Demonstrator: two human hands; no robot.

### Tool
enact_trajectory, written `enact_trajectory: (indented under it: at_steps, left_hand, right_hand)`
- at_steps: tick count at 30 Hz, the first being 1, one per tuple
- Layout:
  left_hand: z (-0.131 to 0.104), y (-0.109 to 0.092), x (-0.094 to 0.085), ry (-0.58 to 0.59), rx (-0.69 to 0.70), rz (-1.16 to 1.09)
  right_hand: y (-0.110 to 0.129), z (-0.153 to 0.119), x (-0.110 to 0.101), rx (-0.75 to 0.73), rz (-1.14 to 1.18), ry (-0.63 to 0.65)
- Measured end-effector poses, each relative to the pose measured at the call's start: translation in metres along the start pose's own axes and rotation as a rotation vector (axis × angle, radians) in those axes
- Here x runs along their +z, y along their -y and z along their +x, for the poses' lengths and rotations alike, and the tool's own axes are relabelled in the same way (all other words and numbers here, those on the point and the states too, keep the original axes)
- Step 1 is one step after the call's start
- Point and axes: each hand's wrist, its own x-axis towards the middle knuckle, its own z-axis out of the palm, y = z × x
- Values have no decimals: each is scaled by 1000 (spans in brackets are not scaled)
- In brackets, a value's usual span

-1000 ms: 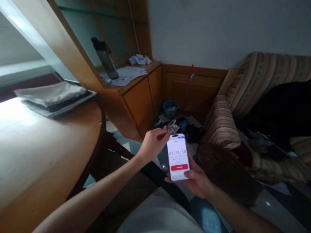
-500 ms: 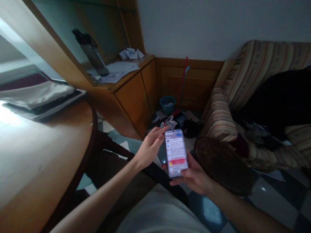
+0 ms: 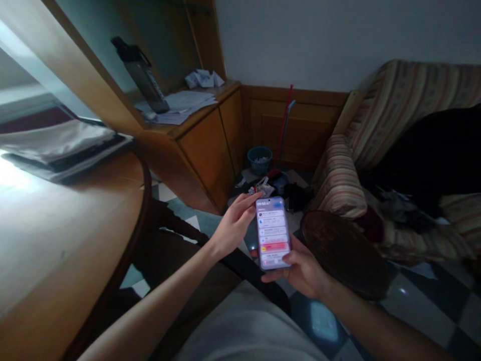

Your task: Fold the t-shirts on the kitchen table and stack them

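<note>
A smartphone (image 3: 271,233) with a lit screen full of notification cards lies face up in my right hand (image 3: 306,268). The fingers of that hand reach behind and below the phone, and its thumb rests at the lower right of the screen. My left hand (image 3: 235,225) is beside the phone's upper left edge, fingers stretched out and holding nothing. Whether its fingertips touch the phone's edge, I cannot tell.
To my left is a wooden table (image 3: 75,240) bearing folded cloth (image 3: 56,145). A dark bottle (image 3: 143,77) and papers (image 3: 188,105) stand on a cabinet (image 3: 206,155). Ahead are a blue basket (image 3: 259,160) and floor clutter; right, a round stool (image 3: 345,255) and striped sofa (image 3: 343,175).
The phone sits slightly higher in view. My right thumb has shifted a little toward the screen's right edge. My left hand has barely moved.
</note>
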Motion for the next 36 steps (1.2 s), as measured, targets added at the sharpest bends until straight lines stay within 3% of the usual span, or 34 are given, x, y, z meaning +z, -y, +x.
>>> enact_trajectory:
  at_steps: [16,36]
  left_hand:
    - [2,4,4,10,7,2]
    - [3,3,6,16,-6,-50]
  right_hand:
    - [-1,3,-4,5,72,-30]
    - [0,-2,1,-47,-56,6]
